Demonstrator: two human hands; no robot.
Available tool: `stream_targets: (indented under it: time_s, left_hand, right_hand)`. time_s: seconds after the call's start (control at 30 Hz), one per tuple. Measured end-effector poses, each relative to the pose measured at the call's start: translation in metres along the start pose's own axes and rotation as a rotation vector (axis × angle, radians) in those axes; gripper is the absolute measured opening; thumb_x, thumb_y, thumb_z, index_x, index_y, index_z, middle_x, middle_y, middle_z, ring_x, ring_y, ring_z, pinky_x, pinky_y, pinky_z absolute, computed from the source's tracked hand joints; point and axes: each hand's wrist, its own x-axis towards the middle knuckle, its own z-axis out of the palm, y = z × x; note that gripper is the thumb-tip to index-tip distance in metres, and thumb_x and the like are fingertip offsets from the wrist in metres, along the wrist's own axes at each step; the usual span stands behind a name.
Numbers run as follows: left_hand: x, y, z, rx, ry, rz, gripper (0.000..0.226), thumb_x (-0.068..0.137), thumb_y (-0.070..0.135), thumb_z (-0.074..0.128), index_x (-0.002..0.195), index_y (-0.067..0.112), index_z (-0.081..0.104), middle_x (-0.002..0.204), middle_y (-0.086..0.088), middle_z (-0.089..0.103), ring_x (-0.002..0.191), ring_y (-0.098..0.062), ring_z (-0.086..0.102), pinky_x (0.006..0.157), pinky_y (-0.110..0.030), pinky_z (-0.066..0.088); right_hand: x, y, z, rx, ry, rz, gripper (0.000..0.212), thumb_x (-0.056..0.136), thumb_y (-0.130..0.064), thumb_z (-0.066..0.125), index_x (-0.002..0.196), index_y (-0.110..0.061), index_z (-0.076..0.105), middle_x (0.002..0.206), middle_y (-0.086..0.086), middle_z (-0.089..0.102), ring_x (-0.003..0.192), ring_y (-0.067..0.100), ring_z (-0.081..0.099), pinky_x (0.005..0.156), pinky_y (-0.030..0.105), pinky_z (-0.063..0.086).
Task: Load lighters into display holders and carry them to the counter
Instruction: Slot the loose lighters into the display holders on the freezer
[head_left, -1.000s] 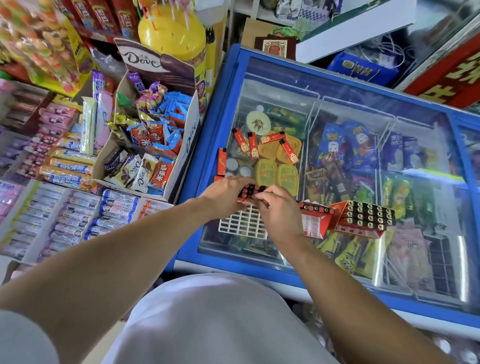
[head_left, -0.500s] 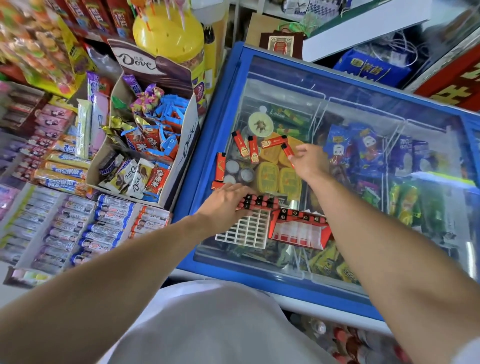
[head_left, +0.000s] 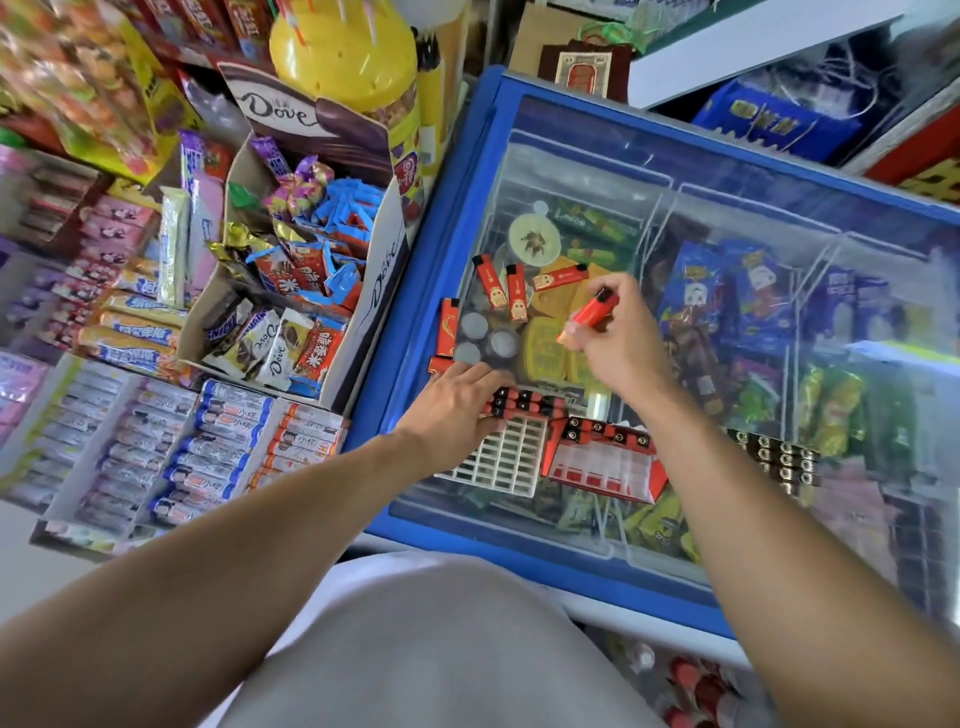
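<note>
Head view looked down on a blue-framed glass freezer lid (head_left: 470, 171). Her right hand (head_left: 618, 338) pinched a red plastic lighter (head_left: 589, 314) above the lid's middle. Her left hand (head_left: 457, 400) lay with loose fingers on a white grid holder (head_left: 506, 457), part-filled with lighters, near the lid's front edge. Five loose red lighters (head_left: 506, 291) lay towards its left edge.

red lighter (head_left: 589, 313) tilted; white grid holder (head_left: 506, 457) part-filled.

Bright even daylight, soft shadows, pale glare streaks on the freezer lid (head_left: 727, 218) toward 3 o'clock, motion blur at 9 o'clock, wide-angle bending at the edges
</note>
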Motion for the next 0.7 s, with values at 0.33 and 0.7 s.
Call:
stream_targets:
  time_s: [0.33,0.7]
  left_hand:
    - [-0.002,0.006,-0.003,-0.011,0.006,-0.025,0.042,0.094,0.028,0.068,0.133,0.020,0.053,0.120,0.001,0.060,0.113,-0.023,0.050,0.098,-0.043,0.045]
    - [-0.007,0.006,0.000,-0.042,0.056,-0.049,0.039,0.094,0.028,0.068,0.130,0.019,0.057,0.118,0.000,0.061,0.110,-0.025,0.051,0.095,-0.046,0.046]
  right_hand:
    - [-0.098,0.000,0.007,-0.357,-0.278,-0.273,0.035,0.103,-0.033,0.050,0.138,-0.031,0.055,0.117,-0.011,0.054,0.102,0.006,0.056,0.084,0.022,0.040]
    - [-0.099,0.027,0.052,-0.476,0.103,-0.336,0.020,0.081,-0.019,0.081,0.098,-0.020,0.069,0.098,-0.006,0.066,0.089,0.013,0.061,0.073,0.036,0.056]
